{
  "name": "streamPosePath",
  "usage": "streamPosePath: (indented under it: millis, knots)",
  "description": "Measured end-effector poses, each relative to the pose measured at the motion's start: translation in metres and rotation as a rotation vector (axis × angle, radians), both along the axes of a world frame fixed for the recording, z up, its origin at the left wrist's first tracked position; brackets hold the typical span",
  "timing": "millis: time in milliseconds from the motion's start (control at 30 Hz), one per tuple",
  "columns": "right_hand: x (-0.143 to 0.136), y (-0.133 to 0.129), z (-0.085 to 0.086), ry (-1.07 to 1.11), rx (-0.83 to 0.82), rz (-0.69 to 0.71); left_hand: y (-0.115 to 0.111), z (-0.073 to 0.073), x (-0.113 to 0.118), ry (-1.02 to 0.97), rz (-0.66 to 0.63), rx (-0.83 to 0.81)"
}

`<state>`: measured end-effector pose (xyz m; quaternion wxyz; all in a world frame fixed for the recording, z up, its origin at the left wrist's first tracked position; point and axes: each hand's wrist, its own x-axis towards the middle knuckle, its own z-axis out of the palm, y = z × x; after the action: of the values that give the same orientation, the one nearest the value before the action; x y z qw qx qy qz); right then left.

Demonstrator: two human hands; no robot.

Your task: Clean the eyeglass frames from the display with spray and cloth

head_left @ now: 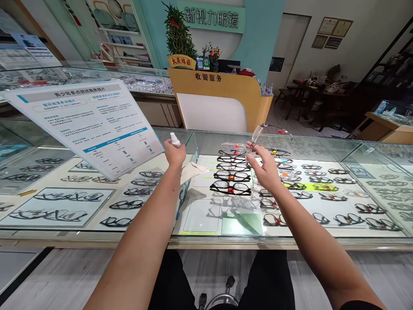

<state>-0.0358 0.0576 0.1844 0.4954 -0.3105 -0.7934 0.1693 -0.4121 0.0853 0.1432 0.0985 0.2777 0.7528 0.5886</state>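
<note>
My left hand (175, 154) is wrapped round a small white bottle (174, 139) whose top sticks up above the fingers. It is over the glass counter, just right of a printed sheet (97, 125). A beige cloth (192, 171) lies beside it on the right. My right hand (265, 167) pinches a pair of glasses (272, 127) by one side, holding it up above the counter, with a small red mark on one lens. Beneath and around that hand, rows of glasses (230, 187) show through the glass top.
The glass display counter (232, 241) spans the view, with many frames inside. Beyond it stand a yellow and white reception desk (213, 113), a potted plant (180, 36) and, at the right, another display case (395, 113).
</note>
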Motion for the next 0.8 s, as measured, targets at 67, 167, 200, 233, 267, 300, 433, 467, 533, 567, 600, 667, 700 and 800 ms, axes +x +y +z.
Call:
streamPosePath:
  millis: [67,167,200,233,267,300,433,467,533,567,600,667,700,800]
  knots:
    - [0.000,0.002,0.000,0.001,-0.007,0.015,0.000,0.001,0.000,0.016,0.001,0.009]
    - [0.000,0.004,-0.001,0.007,-0.009,0.024,0.001,0.008,0.009,0.044,-0.021,0.055]
    - [0.000,0.004,-0.001,0.008,-0.009,0.022,0.001,0.012,0.015,0.052,-0.038,0.075]
    - [0.000,0.004,-0.001,0.007,-0.010,0.017,0.002,0.017,0.022,0.058,-0.064,0.099]
    - [0.001,0.005,-0.001,0.006,-0.011,0.013,0.002,0.021,0.031,0.062,-0.101,0.126]
    - [0.001,0.005,-0.002,0.004,-0.013,0.010,0.000,0.027,0.042,0.060,-0.147,0.158]
    - [0.000,0.004,-0.003,-0.002,-0.021,0.025,-0.017,0.050,0.091,-0.159,-0.499,0.317]
    - [0.000,0.003,-0.003,-0.008,-0.025,0.034,-0.023,0.056,0.103,-0.298,-0.636,0.322]
    - [-0.001,0.002,-0.004,-0.020,-0.035,0.059,-0.036,0.067,0.121,-0.553,-0.923,0.293]
    - [-0.001,0.002,-0.004,-0.022,-0.039,0.073,-0.043,0.072,0.128,-0.638,-1.034,0.268]
    - [-0.002,0.001,-0.003,-0.020,-0.043,0.086,-0.048,0.076,0.132,-0.700,-1.123,0.240]
    - [-0.002,0.001,-0.002,-0.007,-0.049,0.099,-0.055,0.082,0.136,-0.760,-1.236,0.197]
    - [-0.002,0.000,-0.002,-0.001,-0.053,0.100,-0.057,0.084,0.137,-0.770,-1.270,0.183]
    - [-0.002,-0.002,0.002,0.008,-0.080,0.117,-0.058,0.084,0.135,-0.759,-1.320,0.178]
